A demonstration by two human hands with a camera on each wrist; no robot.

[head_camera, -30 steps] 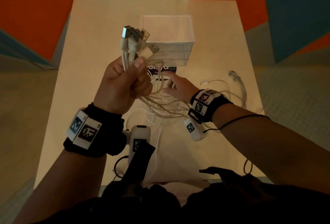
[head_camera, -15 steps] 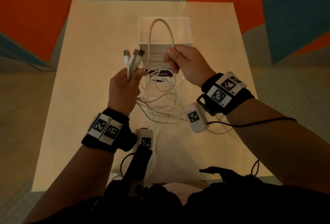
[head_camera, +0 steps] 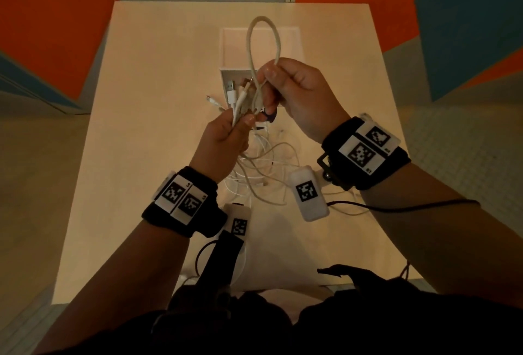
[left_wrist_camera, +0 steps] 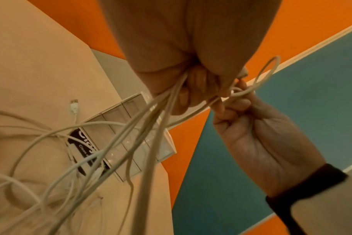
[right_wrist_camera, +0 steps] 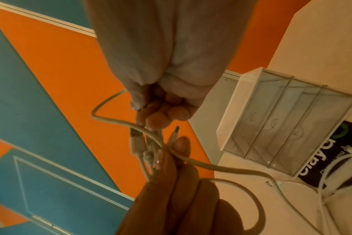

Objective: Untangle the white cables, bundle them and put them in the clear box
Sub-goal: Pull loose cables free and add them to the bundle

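Note:
My left hand (head_camera: 226, 139) grips a bunch of white cables (head_camera: 240, 100) just below their plug ends, which stick up from the fist. The rest of the cables (head_camera: 266, 168) hang down in a tangle onto the table. My right hand (head_camera: 294, 91) pinches one thicker cable, which arches up in a loop (head_camera: 263, 40) above both hands. The two hands are close together, nearly touching. Behind them stands the clear box (head_camera: 295, 43), also seen as the clear box (right_wrist_camera: 281, 120) in the right wrist view. In the left wrist view the strands (left_wrist_camera: 151, 124) run down from my fist.
The pale table (head_camera: 158, 100) is small, with edges close on all sides. A black label (right_wrist_camera: 332, 159) lies in front of the box. One loose plug (left_wrist_camera: 74, 106) lies on the table left of the box. Orange and blue walls lie beyond.
My right hand picked a cable off the table, raised it into a loop and brought it over to my left hand. My left hand lowered the plug bunch toward the middle.

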